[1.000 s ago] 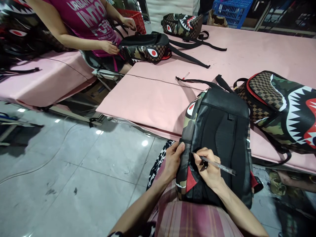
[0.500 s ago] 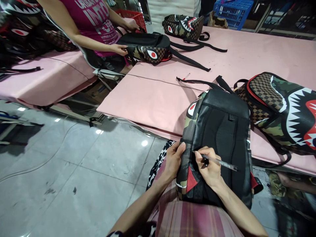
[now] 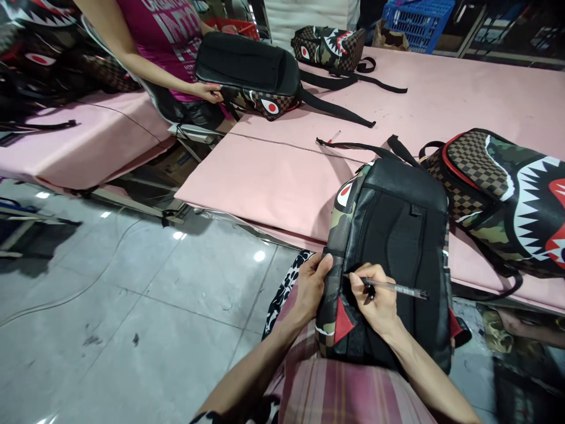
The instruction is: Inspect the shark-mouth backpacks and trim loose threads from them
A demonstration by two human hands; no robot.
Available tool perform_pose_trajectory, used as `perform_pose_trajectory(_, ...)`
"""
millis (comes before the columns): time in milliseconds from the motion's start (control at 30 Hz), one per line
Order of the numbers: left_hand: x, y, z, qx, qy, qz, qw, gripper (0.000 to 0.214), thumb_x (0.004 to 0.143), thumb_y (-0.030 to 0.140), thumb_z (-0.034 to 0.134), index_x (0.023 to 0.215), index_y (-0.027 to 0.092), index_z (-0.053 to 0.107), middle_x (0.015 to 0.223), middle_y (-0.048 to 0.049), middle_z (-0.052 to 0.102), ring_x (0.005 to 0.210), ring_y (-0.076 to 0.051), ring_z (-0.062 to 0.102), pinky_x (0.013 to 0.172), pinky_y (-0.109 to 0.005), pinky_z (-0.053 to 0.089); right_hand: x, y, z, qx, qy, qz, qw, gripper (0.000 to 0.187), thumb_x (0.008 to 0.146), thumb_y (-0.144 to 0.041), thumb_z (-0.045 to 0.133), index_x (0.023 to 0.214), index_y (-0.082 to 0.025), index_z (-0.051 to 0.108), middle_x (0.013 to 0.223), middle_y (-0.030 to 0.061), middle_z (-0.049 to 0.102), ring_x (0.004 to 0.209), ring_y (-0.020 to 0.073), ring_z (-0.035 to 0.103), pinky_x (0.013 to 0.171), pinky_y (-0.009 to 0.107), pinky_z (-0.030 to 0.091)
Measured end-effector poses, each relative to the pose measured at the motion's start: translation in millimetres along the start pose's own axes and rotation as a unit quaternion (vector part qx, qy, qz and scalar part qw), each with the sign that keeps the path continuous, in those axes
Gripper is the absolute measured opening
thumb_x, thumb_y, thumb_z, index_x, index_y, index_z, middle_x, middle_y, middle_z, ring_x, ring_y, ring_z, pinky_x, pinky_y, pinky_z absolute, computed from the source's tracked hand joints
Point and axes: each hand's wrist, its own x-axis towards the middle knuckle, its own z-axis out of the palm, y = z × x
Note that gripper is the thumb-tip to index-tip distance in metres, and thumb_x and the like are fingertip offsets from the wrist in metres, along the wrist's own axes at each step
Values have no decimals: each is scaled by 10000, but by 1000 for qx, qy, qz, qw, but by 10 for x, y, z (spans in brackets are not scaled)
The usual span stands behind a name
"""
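Note:
A black backpack with camouflage and checkered sides leans from my lap onto the table edge, its padded back facing up. My left hand grips its left side, thumb on top and fingers partly hidden underneath. A clear pen with black parts is pinched in my right hand. The pen's tip meets the seam along the left edge of the back panel, close to my left thumb. Just below the tip, a red triangular patch shows at the lower left side.
The pink-covered table spreads ahead. Another shark-mouth backpack lies at my right, touching mine. Across the table a co-worker's hand holds a similar backpack. A further bag and a blue crate are at the back.
The co-worker's backpack has been tipped up, showing more of its black back. My hands stay almost in place; the pen has swung slightly, its tip still at the seam.

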Motion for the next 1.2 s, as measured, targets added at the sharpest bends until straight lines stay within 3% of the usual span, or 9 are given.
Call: perform_pose_trajectory(1200,2,-20,-16,18,11,20,1000,339,728,464,647,677,139,564,607,37,473,552,-82,363,520,-202,308,-16,20,1,21,-3,5,1000,108,857,-161,539,786,-212,476,633,-37,517,491,85,491,461,206,365)
